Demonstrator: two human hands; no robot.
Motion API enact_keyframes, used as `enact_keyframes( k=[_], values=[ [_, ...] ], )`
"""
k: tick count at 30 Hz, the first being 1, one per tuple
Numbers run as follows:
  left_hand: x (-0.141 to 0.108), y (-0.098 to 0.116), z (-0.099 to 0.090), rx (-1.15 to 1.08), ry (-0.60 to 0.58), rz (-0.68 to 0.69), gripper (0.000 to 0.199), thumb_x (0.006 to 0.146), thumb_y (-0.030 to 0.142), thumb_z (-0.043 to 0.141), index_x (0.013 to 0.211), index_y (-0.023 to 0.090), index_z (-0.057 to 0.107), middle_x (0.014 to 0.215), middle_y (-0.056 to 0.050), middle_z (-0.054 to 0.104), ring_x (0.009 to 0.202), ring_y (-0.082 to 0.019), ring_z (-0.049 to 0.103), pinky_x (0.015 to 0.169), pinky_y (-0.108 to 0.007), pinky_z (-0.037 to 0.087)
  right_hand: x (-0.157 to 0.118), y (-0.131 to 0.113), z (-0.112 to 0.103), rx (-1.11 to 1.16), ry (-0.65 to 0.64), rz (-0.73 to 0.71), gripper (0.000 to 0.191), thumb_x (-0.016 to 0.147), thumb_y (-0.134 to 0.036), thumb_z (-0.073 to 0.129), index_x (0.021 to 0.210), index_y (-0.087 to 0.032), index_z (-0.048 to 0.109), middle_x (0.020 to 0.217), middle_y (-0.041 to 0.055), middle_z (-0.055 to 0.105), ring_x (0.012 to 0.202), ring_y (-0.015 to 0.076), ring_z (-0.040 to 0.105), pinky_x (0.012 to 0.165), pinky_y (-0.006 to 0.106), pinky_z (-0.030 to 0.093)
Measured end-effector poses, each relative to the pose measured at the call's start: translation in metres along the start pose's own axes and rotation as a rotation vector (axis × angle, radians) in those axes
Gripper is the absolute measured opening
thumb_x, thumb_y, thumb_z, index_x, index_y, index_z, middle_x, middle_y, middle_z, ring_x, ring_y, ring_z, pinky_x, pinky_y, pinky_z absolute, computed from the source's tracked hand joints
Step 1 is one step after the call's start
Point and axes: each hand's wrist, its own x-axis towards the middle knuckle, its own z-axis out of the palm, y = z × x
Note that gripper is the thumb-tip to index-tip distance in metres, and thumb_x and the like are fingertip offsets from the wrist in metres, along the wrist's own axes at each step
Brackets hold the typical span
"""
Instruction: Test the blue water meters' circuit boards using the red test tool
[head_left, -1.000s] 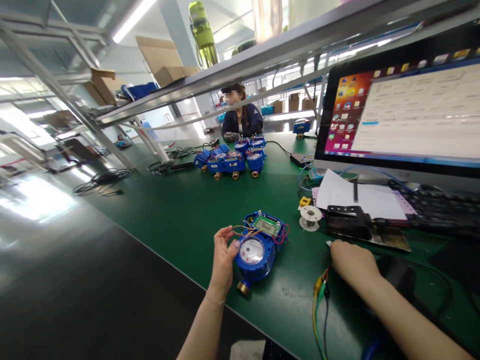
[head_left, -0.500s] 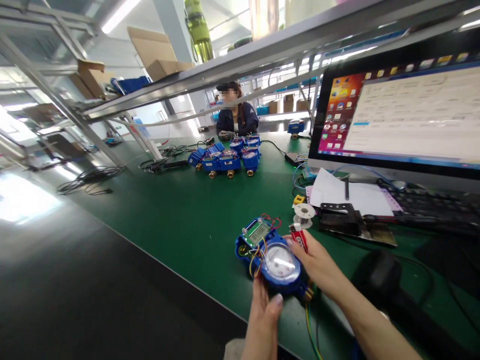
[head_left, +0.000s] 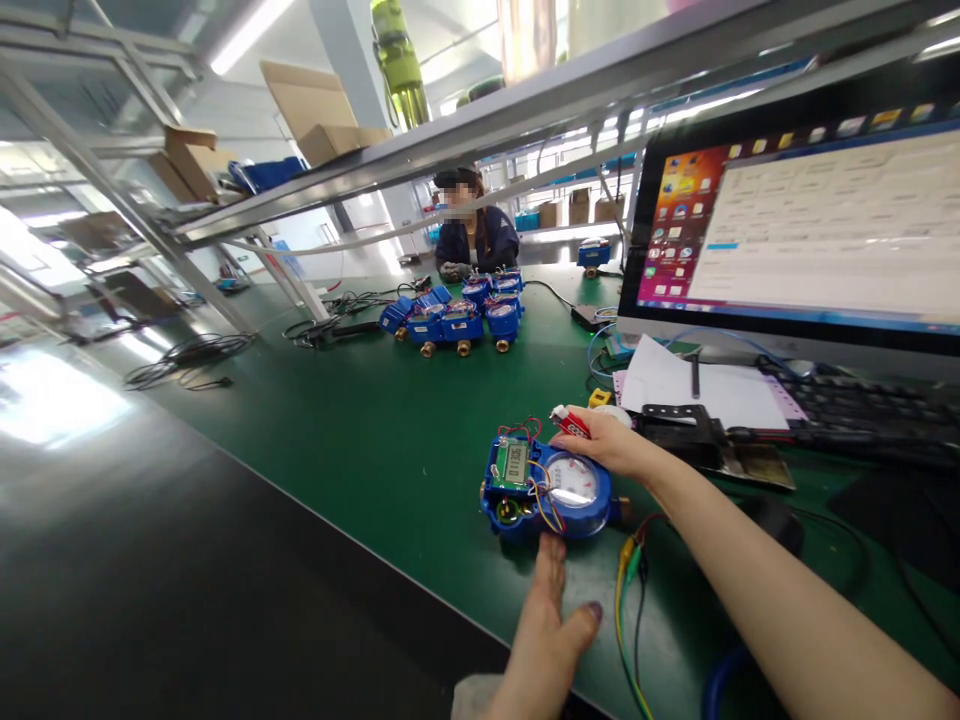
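A blue water meter (head_left: 592, 515) lies on the green table, its round dial facing up and its small display and circuit board uncovered at the left end. Thin red, yellow and white wires come out of it. My right hand (head_left: 613, 446) is closed around a red lighter (head_left: 571, 424) with a white top, and also rests against the meter's far side. At the near side, my left hand (head_left: 546, 615) has its fingers stretched out, fingertips by the meter's edge, thumb apart. Clip leads (head_left: 628, 560) in yellow, green and black lie right of that hand.
Several blue meters (head_left: 461, 322) stand farther back, where a person (head_left: 476, 235) sits. On the right are a monitor (head_left: 795, 230), a keyboard (head_left: 892, 410), papers (head_left: 667, 385) and a dark handheld scanner (head_left: 765, 530). A metal shelf (head_left: 480, 130) crosses overhead.
The meter has turned and now lies flatter and farther from me. My right hand has moved forward and left with the lighter, while the left hand's thumb has come away from the meter.
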Motion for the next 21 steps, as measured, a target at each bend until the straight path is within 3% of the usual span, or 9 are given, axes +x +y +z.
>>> enact_keyframes(
  k=[3, 5, 6, 8, 9, 11, 13, 16, 21],
  values=[
    [-0.003, 0.031, -0.032, 0.129, -0.009, -0.111, 0.057, 0.063, 0.042, 0.070, 0.110, 0.012, 0.058, 0.101, -0.015, 0.066, 0.091, -0.024, 0.063, 0.085, -0.035, 0.047, -0.001, 0.001, 0.000, -0.068, 0.054, -0.003, 0.026, 0.076, -0.042, 0.057, 0.067, -0.020, 0.045, 0.060, -0.0040, 0.048, 0.058, 0.0132, 0.043, 0.057, 0.026, 0.031],
    [0.001, 0.054, -0.057, 0.234, 0.086, -0.055, 0.034, 0.068, 0.043, 0.067, 0.081, 0.013, 0.065, 0.067, -0.005, 0.065, 0.059, -0.014, 0.058, 0.062, -0.026, 0.047, -0.003, 0.000, 0.002, -0.100, 0.082, -0.001, 0.023, 0.077, -0.040, 0.055, 0.068, -0.021, 0.048, 0.060, -0.0029, 0.050, 0.059, 0.0141, 0.045, 0.058, 0.027, 0.031],
    [0.008, 0.064, -0.069, 0.262, 0.175, 0.053, 0.029, 0.069, 0.042, 0.068, 0.077, 0.014, 0.064, 0.062, -0.002, 0.061, 0.056, -0.011, 0.054, 0.058, -0.023, 0.044, -0.003, -0.001, 0.003, -0.111, 0.091, -0.002, 0.021, 0.078, -0.039, 0.055, 0.068, -0.021, 0.050, 0.061, -0.0022, 0.052, 0.059, 0.0147, 0.046, 0.058, 0.027, 0.031],
    [0.028, 0.079, -0.088, 0.264, 0.332, 0.337, 0.028, 0.067, 0.040, 0.071, 0.082, 0.017, 0.063, 0.072, 0.000, 0.060, 0.068, -0.011, 0.056, 0.067, -0.022, 0.045, -0.004, -0.006, 0.004, -0.130, 0.126, -0.001, 0.018, 0.078, -0.036, 0.053, 0.069, -0.021, 0.052, 0.062, -0.0009, 0.054, 0.060, 0.0157, 0.047, 0.059, 0.028, 0.031],
    [0.040, 0.084, -0.095, 0.235, 0.332, 0.433, 0.038, 0.063, 0.041, 0.074, 0.092, 0.019, 0.061, 0.085, -0.002, 0.062, 0.081, -0.014, 0.058, 0.078, -0.025, 0.045, -0.006, -0.010, 0.005, -0.144, 0.156, 0.001, 0.018, 0.079, -0.036, 0.052, 0.069, -0.021, 0.053, 0.063, -0.0002, 0.054, 0.062, 0.0164, 0.048, 0.061, 0.029, 0.032],
    [0.066, 0.087, -0.101, 0.139, 0.197, 0.508, 0.074, 0.051, 0.051, 0.079, 0.114, 0.023, 0.052, 0.118, -0.007, 0.055, 0.113, -0.023, 0.050, 0.100, -0.034, 0.036, -0.011, -0.021, 0.006, -0.161, 0.272, -0.012, 0.019, 0.081, -0.036, 0.050, 0.070, -0.021, 0.053, 0.068, 0.0019, 0.054, 0.068, 0.0179, 0.049, 0.065, 0.030, 0.033],
    [0.086, 0.085, -0.101, 0.058, -0.030, 0.455, 0.105, 0.039, 0.060, 0.080, 0.130, 0.027, 0.037, 0.136, -0.009, 0.042, 0.128, -0.030, 0.036, 0.110, -0.042, 0.025, -0.023, -0.036, 0.010, -0.089, 0.438, -0.027, 0.021, 0.081, -0.040, 0.051, 0.073, -0.021, 0.054, 0.073, 0.0028, 0.054, 0.072, 0.0179, 0.049, 0.067, 0.031, 0.034],
    [0.097, 0.077, -0.095, 0.006, -0.296, 0.326, 0.122, 0.034, 0.063, 0.080, 0.137, 0.027, 0.024, 0.141, -0.013, 0.036, 0.130, -0.036, 0.033, 0.110, -0.050, 0.023, -0.050, -0.063, 0.022, 0.413, 0.554, 0.117, 0.031, 0.079, -0.052, 0.054, 0.074, -0.021, 0.052, 0.057, -0.0032, 0.045, 0.053, 0.0116, 0.041, 0.051, 0.025, 0.033],
    [0.091, 0.069, -0.094, 0.011, -0.339, 0.318, 0.121, 0.034, 0.059, 0.082, 0.136, 0.024, 0.027, 0.141, -0.015, 0.035, 0.130, -0.039, 0.032, 0.109, -0.049, 0.026, -0.091, -0.095, 0.061, 1.505, 0.030, 0.613, 0.057, 0.084, -0.066, 0.028, 0.054, -0.019, 0.042, 0.040, -0.0073, 0.024, 0.034, 0.0049, 0.018, 0.034, 0.018, 0.011]
  ],
)
